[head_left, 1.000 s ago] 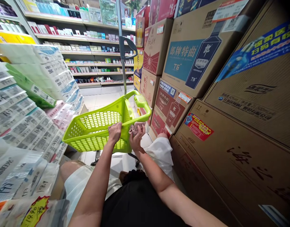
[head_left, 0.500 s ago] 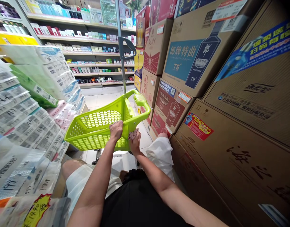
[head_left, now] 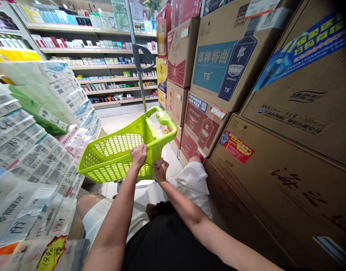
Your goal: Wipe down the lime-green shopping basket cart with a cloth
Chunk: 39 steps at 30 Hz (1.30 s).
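A lime-green shopping cart (head_left: 116, 145) with a perforated plastic basket stands before my knees, turned sideways. My left hand (head_left: 139, 155) is closed over the basket's near top rim. Lower and to the right, my right hand (head_left: 161, 171) is closed on a crumpled brownish-pink cloth (head_left: 158, 163), which lies against the cart's green end panel. The cart's handle (head_left: 168, 122) curves out at the right, above both hands. Inside the basket no goods show. A grey pole with a dark looped grip (head_left: 144, 58) rises behind the cart.
Stacked cartons (head_left: 212, 67) form a wall close on the right. Packs of tissue paper (head_left: 34, 150) are piled along the left. Shelves of small boxed goods (head_left: 105, 51) stand at the back, beyond a pale tiled floor (head_left: 113, 121).
The view has shifted slightly, with the shelves and cartons sliding a little left. My right hand with the cloth has moved slightly down along the end panel; my left hand keeps its place.
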### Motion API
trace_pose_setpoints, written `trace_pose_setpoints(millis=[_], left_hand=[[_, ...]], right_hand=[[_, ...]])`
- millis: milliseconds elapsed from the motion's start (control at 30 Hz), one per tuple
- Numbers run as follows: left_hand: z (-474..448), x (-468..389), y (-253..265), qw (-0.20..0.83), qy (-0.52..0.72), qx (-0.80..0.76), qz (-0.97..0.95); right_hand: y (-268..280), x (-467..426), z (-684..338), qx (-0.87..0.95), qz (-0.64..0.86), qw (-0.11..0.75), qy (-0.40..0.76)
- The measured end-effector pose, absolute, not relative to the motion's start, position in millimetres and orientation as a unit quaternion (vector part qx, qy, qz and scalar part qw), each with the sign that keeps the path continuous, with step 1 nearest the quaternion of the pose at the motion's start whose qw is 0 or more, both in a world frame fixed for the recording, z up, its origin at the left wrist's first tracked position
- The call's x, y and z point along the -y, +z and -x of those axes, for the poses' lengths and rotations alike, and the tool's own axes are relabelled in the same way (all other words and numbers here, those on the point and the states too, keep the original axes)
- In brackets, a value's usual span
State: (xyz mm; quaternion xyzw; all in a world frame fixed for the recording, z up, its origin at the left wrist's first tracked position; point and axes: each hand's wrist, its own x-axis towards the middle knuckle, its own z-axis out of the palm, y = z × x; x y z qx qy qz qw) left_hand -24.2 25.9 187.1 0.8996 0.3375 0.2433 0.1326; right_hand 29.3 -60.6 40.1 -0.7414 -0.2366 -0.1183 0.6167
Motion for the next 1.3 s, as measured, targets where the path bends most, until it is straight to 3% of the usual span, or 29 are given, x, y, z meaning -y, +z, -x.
trace_pose_setpoints(millis=[233, 500, 733, 967, 1100, 1300], left_hand=[[22, -23, 189, 0.129, 0.237, -0.348, -0.898], [24, -19, 193, 0.128, 0.226, -0.353, -0.899], [20, -18, 193, 0.101, 0.207, -0.37, -0.9], [21, -19, 193, 0.094, 0.202, -0.367, -0.903], [19, -19, 192, 0.087, 0.2, -0.369, -0.904], [20, -19, 192, 0.098, 0.203, -0.369, -0.902]], right_hand=[[83, 51, -41, 0.208, 0.716, 0.658, -0.104], [44, 46, -18, 0.102, 0.751, 0.652, 0.012], [84, 37, -32, 0.146, 0.743, 0.65, -0.065], [77, 43, -29, 0.069, 0.739, 0.67, 0.001], [103, 32, -43, 0.108, 0.721, 0.681, -0.067], [64, 43, -28, 0.153, 0.755, 0.631, -0.096]])
